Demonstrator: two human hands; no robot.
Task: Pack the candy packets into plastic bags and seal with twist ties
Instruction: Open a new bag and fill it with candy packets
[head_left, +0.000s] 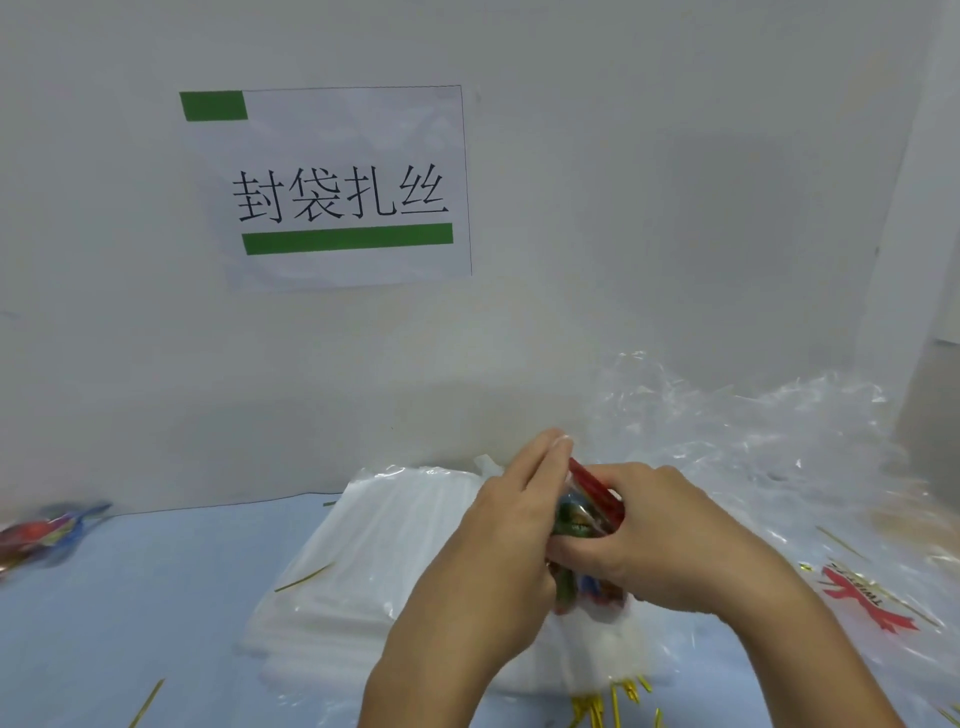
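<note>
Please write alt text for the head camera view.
Two hands, left hand and right hand, hold colourful candy packets above a stack of plastic bags on a blue table. Gold twist ties lie nearby.

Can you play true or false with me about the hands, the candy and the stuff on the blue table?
1. Both hands hold the candy packets. True: the left hand and right hand are both on them.
2. The sign on the wall has red bars. False: they are green.
3. A stack of plastic bags lies under the hands. True.
4. The gold twist ties hang on the wall. False: they lie on the table.
</note>
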